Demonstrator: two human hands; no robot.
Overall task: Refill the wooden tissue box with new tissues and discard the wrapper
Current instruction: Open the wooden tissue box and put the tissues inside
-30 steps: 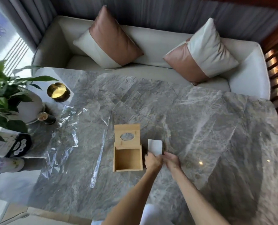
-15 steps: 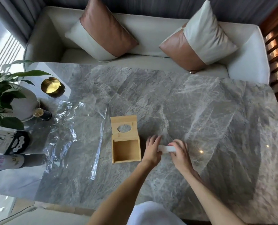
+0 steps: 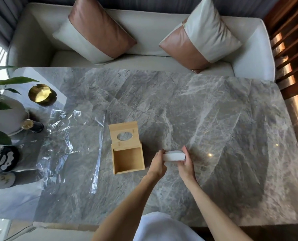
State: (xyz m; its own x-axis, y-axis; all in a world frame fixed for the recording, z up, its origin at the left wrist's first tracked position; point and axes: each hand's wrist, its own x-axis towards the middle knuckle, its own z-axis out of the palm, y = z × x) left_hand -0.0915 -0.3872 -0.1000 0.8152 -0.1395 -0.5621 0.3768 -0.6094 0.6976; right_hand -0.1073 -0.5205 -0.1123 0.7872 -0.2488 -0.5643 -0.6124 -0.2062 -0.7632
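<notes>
The wooden tissue box (image 3: 128,160) stands open and empty on the grey marble table (image 3: 214,119), its lid (image 3: 124,134) with an oval hole tipped back. Just right of the box, a white stack of tissues (image 3: 174,156) is held above the table between both hands. My left hand (image 3: 157,164) grips its left end and my right hand (image 3: 186,162) grips its right end. A clear plastic wrapper (image 3: 66,136) lies spread flat on the table to the left of the box.
A potted plant in a white pot (image 3: 4,112), a gold dish (image 3: 40,94), a small dark bottle (image 3: 32,126) and printed packages (image 3: 2,160) sit along the table's left edge. A cream sofa (image 3: 144,32) with two cushions stands behind the table.
The tissue stack was lying flat on the table beside the box; both hands have closed on its ends and raised it edge-on. The view has tilted downward.
</notes>
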